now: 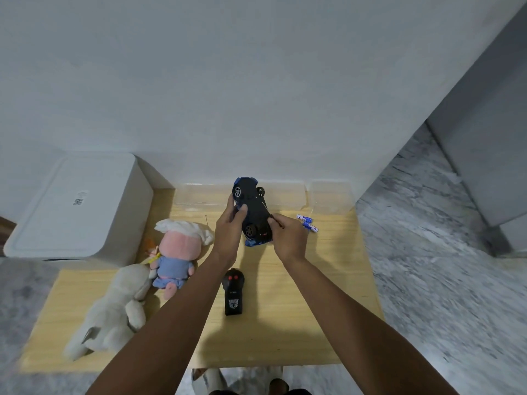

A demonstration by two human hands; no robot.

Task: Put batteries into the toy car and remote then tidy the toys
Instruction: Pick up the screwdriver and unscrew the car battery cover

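A blue toy car (254, 208) is held upside down above the wooden table (328, 295), its black underside and wheels facing me. My left hand (228, 232) grips the car's left side. At the car's rear right, my right hand (288, 238) is closed on a thin dark tool, probably a small screwdriver, whose tip touches the underside. Several blue-and-white batteries (307, 222) lie on the table just right of my right hand. The black remote (233, 292) with two red buttons lies flat nearer to me, between my forearms.
A pink-faced doll in blue clothes (175, 252) and a white plush toy (114, 309) lie on the table's left. A white lidded bin (79, 206) stands at the far left. Clear plastic boxes (330, 196) line the wall behind the car. Marble floor surrounds the table.
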